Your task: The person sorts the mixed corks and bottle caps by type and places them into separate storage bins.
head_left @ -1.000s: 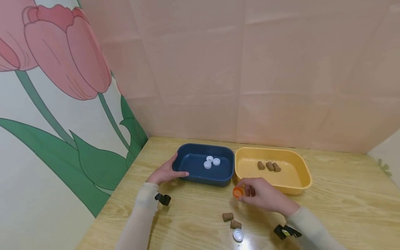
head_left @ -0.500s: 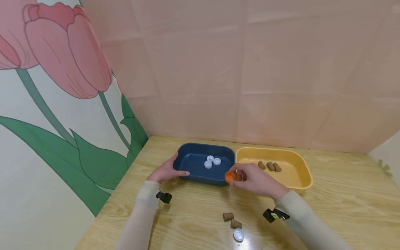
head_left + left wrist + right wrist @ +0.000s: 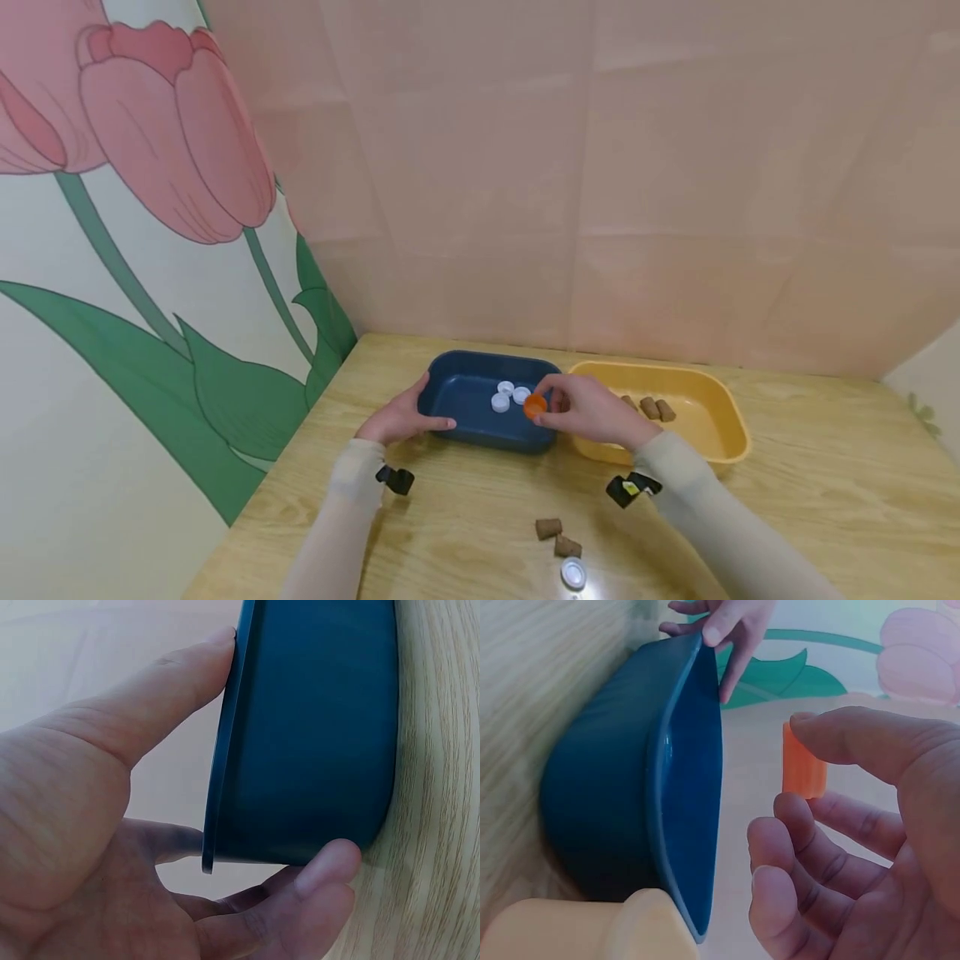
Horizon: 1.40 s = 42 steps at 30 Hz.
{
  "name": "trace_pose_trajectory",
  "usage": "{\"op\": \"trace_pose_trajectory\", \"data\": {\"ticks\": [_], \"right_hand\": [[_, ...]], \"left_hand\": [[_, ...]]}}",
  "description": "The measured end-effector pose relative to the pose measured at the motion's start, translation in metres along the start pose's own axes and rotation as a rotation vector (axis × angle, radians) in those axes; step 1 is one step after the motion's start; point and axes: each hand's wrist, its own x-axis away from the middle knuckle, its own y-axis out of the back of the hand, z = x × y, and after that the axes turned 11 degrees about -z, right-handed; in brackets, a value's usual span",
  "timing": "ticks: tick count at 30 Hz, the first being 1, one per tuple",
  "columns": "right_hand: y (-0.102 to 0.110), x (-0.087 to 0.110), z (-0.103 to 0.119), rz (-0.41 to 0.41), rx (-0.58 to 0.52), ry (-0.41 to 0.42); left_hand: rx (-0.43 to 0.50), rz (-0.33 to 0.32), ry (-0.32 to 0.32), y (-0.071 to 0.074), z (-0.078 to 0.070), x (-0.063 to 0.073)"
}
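An orange cap [image 3: 535, 406] shows against the dark blue tray [image 3: 457, 392], which holds three white caps [image 3: 510, 394]. At 3 o'clock of it sits a yellow tray [image 3: 720, 421] with brown corks [image 3: 651, 408]. At 6 o'clock, two more brown corks [image 3: 557, 537] and a white cap [image 3: 573, 572] lie on the pale wood-grain table [image 3: 825, 500]. Sleeves [image 3: 345, 492] are cream. The left wall [image 3: 150, 250] bears pink tulips with green leaves on off-white; the back wall [image 3: 600, 167] is plain pink.
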Motion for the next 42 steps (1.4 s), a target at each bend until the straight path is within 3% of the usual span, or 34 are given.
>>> {"op": "trace_pose_trajectory", "data": {"ticks": [13,25,32,42], "right_hand": [[-0.007,-0.049,0.002,0.021,-0.008,-0.037],[-0.025,-0.082,-0.005,0.096,0.034,-0.203],[-0.045,-0.094,-0.013,0.129,0.080,-0.332],[-0.049,-0.099,-0.015,0.210,0.137,-0.404]], "left_hand": [[-0.007,0.013,0.018,0.001,-0.001,0.000],[-0.026,0.019,0.025,0.000,-0.002,0.000],[0.005,0.037,0.019,0.002,-0.003,-0.001],[0.015,0.054,0.030,0.003,-0.003,-0.001]]}}
